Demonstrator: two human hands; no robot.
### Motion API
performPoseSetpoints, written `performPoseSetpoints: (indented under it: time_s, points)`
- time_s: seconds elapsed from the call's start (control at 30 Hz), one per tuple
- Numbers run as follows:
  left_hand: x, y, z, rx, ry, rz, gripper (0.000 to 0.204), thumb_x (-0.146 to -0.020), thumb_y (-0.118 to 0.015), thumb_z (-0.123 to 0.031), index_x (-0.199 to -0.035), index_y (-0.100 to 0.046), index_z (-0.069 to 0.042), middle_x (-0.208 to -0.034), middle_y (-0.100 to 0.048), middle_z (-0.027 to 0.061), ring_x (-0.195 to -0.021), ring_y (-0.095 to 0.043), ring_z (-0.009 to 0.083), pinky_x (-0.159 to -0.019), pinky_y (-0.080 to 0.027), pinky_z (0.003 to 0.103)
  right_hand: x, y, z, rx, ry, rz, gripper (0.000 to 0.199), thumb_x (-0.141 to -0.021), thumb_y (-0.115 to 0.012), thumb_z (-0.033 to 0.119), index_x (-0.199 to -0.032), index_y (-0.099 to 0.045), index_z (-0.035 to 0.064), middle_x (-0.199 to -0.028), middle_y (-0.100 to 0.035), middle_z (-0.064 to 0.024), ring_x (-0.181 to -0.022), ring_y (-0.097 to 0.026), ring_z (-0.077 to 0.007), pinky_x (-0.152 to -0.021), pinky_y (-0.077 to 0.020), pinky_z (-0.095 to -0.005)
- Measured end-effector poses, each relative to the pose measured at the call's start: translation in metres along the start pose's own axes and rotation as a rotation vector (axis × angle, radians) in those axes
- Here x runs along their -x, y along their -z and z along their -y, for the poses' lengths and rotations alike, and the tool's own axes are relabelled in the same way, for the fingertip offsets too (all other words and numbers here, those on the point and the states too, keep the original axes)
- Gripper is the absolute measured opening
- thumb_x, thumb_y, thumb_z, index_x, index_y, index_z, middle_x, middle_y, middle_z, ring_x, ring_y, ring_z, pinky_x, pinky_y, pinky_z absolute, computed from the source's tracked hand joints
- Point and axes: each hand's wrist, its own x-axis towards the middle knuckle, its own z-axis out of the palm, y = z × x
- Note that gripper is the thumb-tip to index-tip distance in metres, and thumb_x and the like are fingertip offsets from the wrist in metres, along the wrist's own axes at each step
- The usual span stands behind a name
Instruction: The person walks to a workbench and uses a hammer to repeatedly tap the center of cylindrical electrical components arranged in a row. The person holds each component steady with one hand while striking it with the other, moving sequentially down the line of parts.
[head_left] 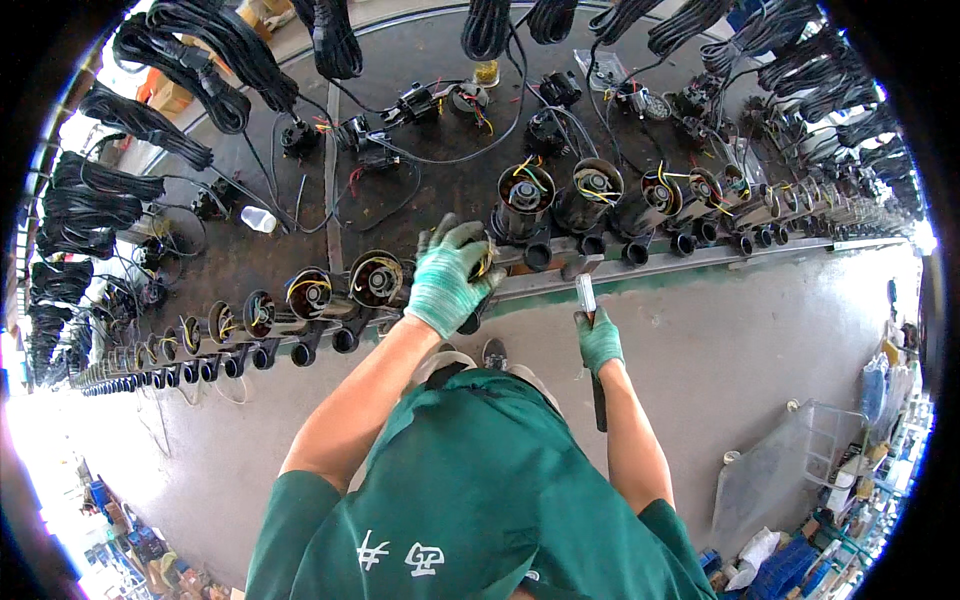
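Note:
My left hand (449, 277), in a green-and-grey work glove, is closed over the top of a dark cylindrical motor housing (472, 320) at the bench's near edge. The glove hides most of that housing; a bit of yellow wire shows by the fingertips. To the right, my right hand (600, 341), gloved too, grips a hammer (586, 294) with a bright metal shaft and a black handle. Its head is up beside the bench edge. Next to my left hand stands an open housing (377, 279) with coiled wires inside, and another housing (523, 197) stands beyond the gap on the right.
A long row of similar housings runs along the edge of the dark bench (400, 215) both ways. Bundled black cables (335, 40) hang at the far side. Loose wired parts (415, 103), a white cup (258, 219) and a small yellow jar (486, 73) lie on the bench.

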Motion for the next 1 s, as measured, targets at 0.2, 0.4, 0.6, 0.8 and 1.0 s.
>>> performPoseSetpoints:
  time_s: [0.2,0.4,0.6,0.8,1.0]
  points:
    - [0.041,0.004,0.007,-0.084,-0.279,0.014,0.034,-0.079,-0.077,-0.021,-0.114,-0.075,-0.017,-0.119,-0.069,0.0031,-0.113,-0.064,0.0312,-0.097,-0.05,0.05,0.059,0.031,0.082,-0.376,-0.055,0.058,0.027,-0.105,-0.062,0.03,-0.108,-0.058,0.0034,-0.066,-0.057,-0.006,-0.051,-0.054,-0.0142,-0.045,-0.0436,-0.0361]
    - [0.062,0.006,0.032,-0.049,-0.426,-0.046,0.04,-0.076,-0.075,-0.015,-0.116,-0.073,-0.01,-0.12,-0.069,0.0056,-0.108,-0.066,0.0269,-0.093,-0.056,0.041,0.115,0.044,0.161,-0.145,0.436,0.027,0.024,-0.104,-0.065,0.025,-0.107,-0.058,0.0021,-0.065,-0.059,-0.0066,-0.051,-0.055,-0.0159,-0.05,-0.0468,-0.0358]
    - [0.064,0.005,0.047,0.053,-0.483,-0.075,0.043,-0.076,-0.076,-0.016,-0.118,-0.074,-0.011,-0.119,-0.069,0.006,-0.109,-0.065,0.028,-0.095,-0.057,0.041,0.123,0.027,0.215,0.384,0.301,0.189,0.035,-0.104,-0.06,0.032,-0.117,-0.053,0.0008,-0.084,-0.068,-0.03,-0.083,-0.067,-0.0528,-0.069,-0.0513,-0.0583]
    - [0.06,0.003,0.056,0.093,-0.519,-0.088,0.045,-0.075,-0.075,-0.013,-0.12,-0.073,-0.01,-0.127,-0.068,0.0066,-0.112,-0.066,0.0276,-0.096,-0.057,0.041,0.109,0.027,0.209,0.404,0.287,0.188,0.037,-0.104,-0.059,0.036,-0.116,-0.052,0.0014,-0.083,-0.069,-0.0297,-0.083,-0.067,-0.0523,-0.069,-0.0492,-0.0619]
    - [0.067,-0.009,0.061,0.077,-0.523,-0.125,0.041,-0.077,-0.073,-0.012,-0.118,-0.074,-0.01,-0.13,-0.068,0.0059,-0.113,-0.065,0.0258,-0.1,-0.056,0.04,0.142,0.041,0.237,0.074,0.478,-0.005,0.034,-0.102,-0.066,0.025,-0.121,-0.052,0.0006,-0.078,-0.066,-0.0257,-0.076,-0.066,-0.0492,-0.063,-0.0495,-0.0527]
